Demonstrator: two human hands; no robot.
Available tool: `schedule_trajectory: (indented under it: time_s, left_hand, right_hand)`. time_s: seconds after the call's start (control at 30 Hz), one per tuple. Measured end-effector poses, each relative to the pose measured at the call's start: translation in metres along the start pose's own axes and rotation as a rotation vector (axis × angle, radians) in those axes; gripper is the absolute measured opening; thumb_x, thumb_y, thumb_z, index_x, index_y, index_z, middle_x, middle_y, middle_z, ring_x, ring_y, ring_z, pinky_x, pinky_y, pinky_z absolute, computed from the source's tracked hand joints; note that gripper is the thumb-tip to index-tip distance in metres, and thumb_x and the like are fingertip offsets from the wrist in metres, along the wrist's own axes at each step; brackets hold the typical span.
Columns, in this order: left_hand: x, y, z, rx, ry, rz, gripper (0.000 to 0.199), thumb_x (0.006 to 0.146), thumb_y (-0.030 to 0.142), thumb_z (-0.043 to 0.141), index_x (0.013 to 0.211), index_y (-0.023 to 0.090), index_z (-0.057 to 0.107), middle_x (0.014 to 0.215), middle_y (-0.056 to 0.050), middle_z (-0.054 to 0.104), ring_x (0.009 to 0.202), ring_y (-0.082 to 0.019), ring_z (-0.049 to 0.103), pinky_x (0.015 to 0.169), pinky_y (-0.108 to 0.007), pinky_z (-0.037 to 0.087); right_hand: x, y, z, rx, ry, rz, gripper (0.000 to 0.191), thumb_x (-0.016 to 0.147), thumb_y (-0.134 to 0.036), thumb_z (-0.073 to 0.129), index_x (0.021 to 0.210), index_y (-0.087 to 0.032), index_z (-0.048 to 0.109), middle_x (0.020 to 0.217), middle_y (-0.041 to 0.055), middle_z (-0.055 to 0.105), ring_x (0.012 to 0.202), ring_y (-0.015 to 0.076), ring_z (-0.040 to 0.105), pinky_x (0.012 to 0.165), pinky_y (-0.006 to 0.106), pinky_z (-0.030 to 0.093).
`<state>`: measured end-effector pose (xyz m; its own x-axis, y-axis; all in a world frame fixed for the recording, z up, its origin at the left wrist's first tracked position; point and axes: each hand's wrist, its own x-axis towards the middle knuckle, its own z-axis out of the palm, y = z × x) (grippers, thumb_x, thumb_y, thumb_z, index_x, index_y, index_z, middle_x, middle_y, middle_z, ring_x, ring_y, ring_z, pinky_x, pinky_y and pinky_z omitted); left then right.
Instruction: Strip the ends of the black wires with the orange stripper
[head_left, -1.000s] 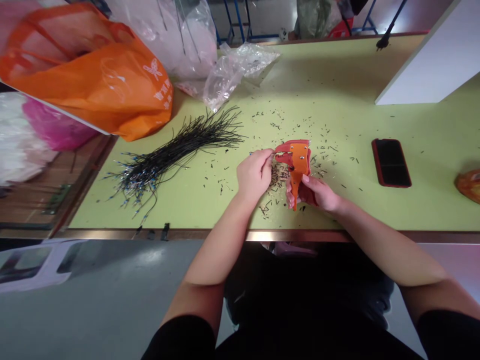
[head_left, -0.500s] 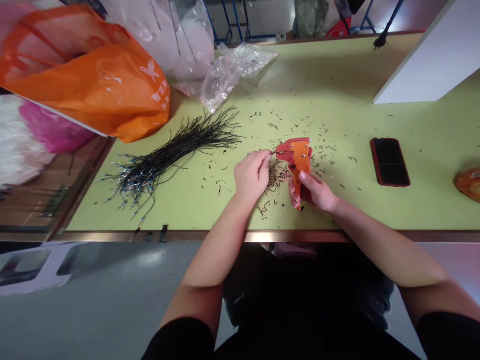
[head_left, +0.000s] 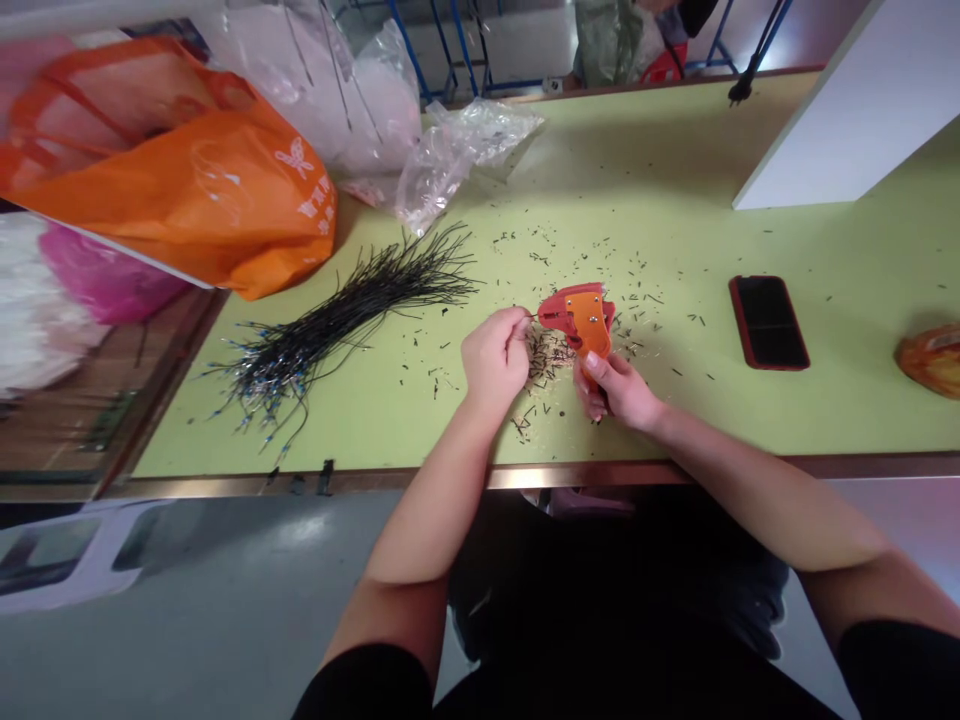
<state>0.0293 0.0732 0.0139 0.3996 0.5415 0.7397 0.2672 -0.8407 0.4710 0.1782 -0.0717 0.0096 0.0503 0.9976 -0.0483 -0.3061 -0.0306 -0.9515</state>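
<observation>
My right hand (head_left: 616, 390) is wrapped round the handle of an orange and red wire stripper (head_left: 583, 312), whose jaws point left. Closed in a pinch, my left hand (head_left: 496, 350) grips a thin wire (head_left: 533, 316) at the mouth of those jaws. Most of that wire is hidden by the fingers. Under and around both hands lie many short black insulation scraps (head_left: 544, 362). To the left, a bundle of black wires (head_left: 337, 315) rests on the table, with bluish tips at its lower left end.
An orange bag (head_left: 225, 190) and clear plastic bags (head_left: 450, 150) stand at the back left. On the right lie a phone (head_left: 769, 322) and an orange-brown package (head_left: 931, 360). A white panel (head_left: 847, 110) and a black plug (head_left: 741, 90) are at the back right of the green table (head_left: 645, 170).
The stripper's jaws have closed up around the wire end, and its handle has come together in my right hand. The whole view has shifted slightly.
</observation>
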Motion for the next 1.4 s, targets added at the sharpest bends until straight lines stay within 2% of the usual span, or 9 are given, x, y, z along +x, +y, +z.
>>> schedule_trajectory:
  time_s: [0.13, 0.23, 0.4, 0.47, 0.6, 0.7, 0.83, 1.13, 1.4]
  left_hand:
    - [0.000, 0.005, 0.004, -0.071, 0.065, -0.058, 0.032, 0.112, 0.034, 0.048, 0.090, 0.022, 0.069, 0.079, 0.000, 0.075, 0.069, -0.013, 0.068, 0.066, -0.026, 0.050]
    - [0.002, -0.006, 0.002, -0.108, 0.100, -0.097, 0.038, 0.114, 0.045, 0.047, 0.094, 0.022, 0.069, 0.083, 0.000, 0.076, 0.075, -0.013, 0.070, 0.069, -0.028, 0.053]
    - [0.014, -0.042, -0.007, -0.076, 0.409, -0.233, 0.044, 0.113, 0.059, 0.047, 0.095, 0.023, 0.066, 0.087, -0.002, 0.072, 0.083, -0.013, 0.069, 0.076, -0.031, 0.054]
    - [0.013, -0.043, -0.005, -0.083, 0.331, -0.245, 0.043, 0.113, 0.059, 0.048, 0.097, 0.024, 0.067, 0.090, -0.003, 0.074, 0.084, -0.015, 0.070, 0.075, -0.032, 0.054]
    - [0.004, -0.020, 0.003, -0.060, 0.075, -0.150, 0.040, 0.114, 0.050, 0.047, 0.106, 0.022, 0.074, 0.095, -0.005, 0.080, 0.081, -0.016, 0.073, 0.074, -0.031, 0.055]
    - [0.000, -0.005, 0.004, 0.001, -0.005, -0.086, 0.036, 0.113, 0.043, 0.049, 0.107, 0.021, 0.077, 0.099, -0.005, 0.083, 0.084, -0.016, 0.076, 0.078, -0.030, 0.056]
    - [0.001, 0.002, -0.001, 0.036, -0.019, -0.025, 0.034, 0.113, 0.037, 0.051, 0.107, 0.021, 0.080, 0.100, -0.006, 0.085, 0.089, -0.017, 0.079, 0.081, -0.029, 0.058]
    - [-0.004, 0.025, 0.000, 0.067, -0.023, 0.187, 0.026, 0.110, 0.025, 0.056, 0.108, 0.023, 0.081, 0.078, -0.001, 0.080, 0.068, -0.012, 0.073, 0.067, -0.025, 0.052]
    - [-0.005, 0.035, -0.004, 0.021, -0.037, 0.217, 0.018, 0.107, 0.021, 0.058, 0.102, 0.022, 0.075, 0.074, 0.001, 0.078, 0.065, -0.012, 0.073, 0.063, -0.027, 0.052]
  right_hand:
    - [-0.002, 0.004, 0.003, 0.005, -0.065, -0.145, 0.065, 0.093, -0.083, 0.064, 0.074, -0.021, 0.057, 0.056, -0.0063, 0.047, 0.043, 0.0098, 0.042, 0.042, 0.025, 0.038]
    - [-0.004, 0.001, 0.005, -0.036, -0.080, -0.279, 0.057, 0.094, -0.077, 0.067, 0.084, -0.021, 0.061, 0.063, -0.0034, 0.054, 0.049, 0.0121, 0.048, 0.046, 0.027, 0.041]
    - [-0.008, -0.022, -0.002, 0.074, 0.198, -0.578, 0.050, 0.095, -0.074, 0.067, 0.087, -0.026, 0.060, 0.067, -0.0033, 0.053, 0.056, 0.0159, 0.052, 0.060, 0.034, 0.054]
    - [-0.007, -0.026, -0.006, 0.111, 0.225, -0.463, 0.050, 0.092, -0.075, 0.069, 0.090, -0.025, 0.063, 0.070, -0.0015, 0.056, 0.061, 0.0176, 0.056, 0.063, 0.036, 0.056]
    - [-0.002, -0.016, -0.011, 0.117, 0.110, -0.214, 0.057, 0.088, -0.079, 0.072, 0.095, -0.022, 0.068, 0.074, 0.0012, 0.063, 0.067, 0.0193, 0.064, 0.063, 0.034, 0.057]
    - [0.000, -0.008, -0.010, 0.062, 0.043, -0.144, 0.061, 0.089, -0.082, 0.068, 0.094, -0.022, 0.069, 0.081, 0.0044, 0.068, 0.072, 0.0207, 0.067, 0.068, 0.035, 0.059]
    - [0.000, -0.006, -0.009, 0.007, -0.017, -0.127, 0.062, 0.088, -0.085, 0.067, 0.097, -0.024, 0.067, 0.089, 0.0072, 0.071, 0.080, 0.0244, 0.070, 0.074, 0.040, 0.061]
    - [0.008, 0.004, -0.008, 0.050, -0.028, -0.125, 0.069, 0.092, -0.088, 0.058, 0.109, -0.023, 0.068, 0.092, 0.0084, 0.073, 0.090, 0.0271, 0.073, 0.074, 0.040, 0.064]
    - [0.009, 0.010, -0.011, 0.058, 0.026, -0.103, 0.069, 0.090, -0.089, 0.059, 0.108, -0.023, 0.071, 0.087, 0.0087, 0.073, 0.089, 0.0288, 0.076, 0.074, 0.042, 0.066]
